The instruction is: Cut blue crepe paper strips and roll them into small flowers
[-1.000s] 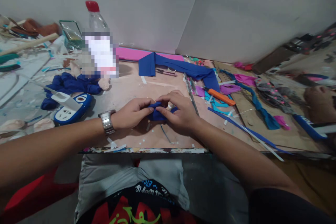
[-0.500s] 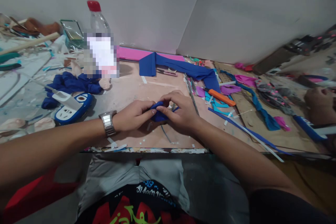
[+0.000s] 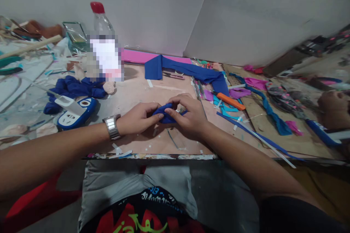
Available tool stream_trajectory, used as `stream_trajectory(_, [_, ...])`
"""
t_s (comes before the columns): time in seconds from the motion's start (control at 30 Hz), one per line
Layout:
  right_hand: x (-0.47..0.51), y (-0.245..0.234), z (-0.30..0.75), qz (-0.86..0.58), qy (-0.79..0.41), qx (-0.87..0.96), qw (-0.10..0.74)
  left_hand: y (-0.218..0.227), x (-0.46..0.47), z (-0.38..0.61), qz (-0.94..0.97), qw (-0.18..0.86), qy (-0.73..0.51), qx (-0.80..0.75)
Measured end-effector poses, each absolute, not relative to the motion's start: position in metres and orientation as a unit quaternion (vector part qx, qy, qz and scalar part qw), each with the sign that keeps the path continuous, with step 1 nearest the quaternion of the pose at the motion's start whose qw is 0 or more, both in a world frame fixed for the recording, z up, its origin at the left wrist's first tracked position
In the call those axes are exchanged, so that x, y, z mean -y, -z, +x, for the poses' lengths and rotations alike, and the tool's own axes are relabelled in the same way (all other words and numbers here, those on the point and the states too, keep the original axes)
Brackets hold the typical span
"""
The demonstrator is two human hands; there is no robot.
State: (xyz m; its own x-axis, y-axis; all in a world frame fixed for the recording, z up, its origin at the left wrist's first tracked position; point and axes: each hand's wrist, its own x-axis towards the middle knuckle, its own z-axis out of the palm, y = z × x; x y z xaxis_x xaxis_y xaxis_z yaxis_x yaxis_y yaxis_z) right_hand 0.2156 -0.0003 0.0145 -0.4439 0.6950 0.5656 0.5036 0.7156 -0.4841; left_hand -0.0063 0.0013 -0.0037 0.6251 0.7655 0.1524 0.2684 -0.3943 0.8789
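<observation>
Between both hands, just above the front of the table, is a folded piece of dark blue fabric [image 3: 164, 114]. My left hand [image 3: 139, 117], with a metal watch on its wrist, pinches the fabric from the left, thumb on top. From the right, my right hand [image 3: 190, 114] grips the same piece, its thumb pressed on the front and its fingers curled behind. The fingers hide part of the fabric. Behind the hands, a long blue fabric strip [image 3: 191, 70] lies folded across the table.
On the left are a blue-and-white power strip [image 3: 78, 113], bunched blue fabric [image 3: 75, 88] and a bottle with a red cap [image 3: 97, 7]. An orange cutter [image 3: 231, 101] lies right among scraps. Another person's hand [image 3: 334, 103] is at the far right.
The fabric between my fingers has shifted slightly and now shows more toward the left hand. Both hands stay in nearly the same place.
</observation>
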Motion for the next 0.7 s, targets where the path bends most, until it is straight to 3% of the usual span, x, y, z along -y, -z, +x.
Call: stream_trajectory(0.7, [0.0008, -0.0169, 0.2161, -0.333, -0.132, 0.851, 0.384, 0.0021, -0.0004, -0.0041, 0.734, 0.517, -0.317, -0.305])
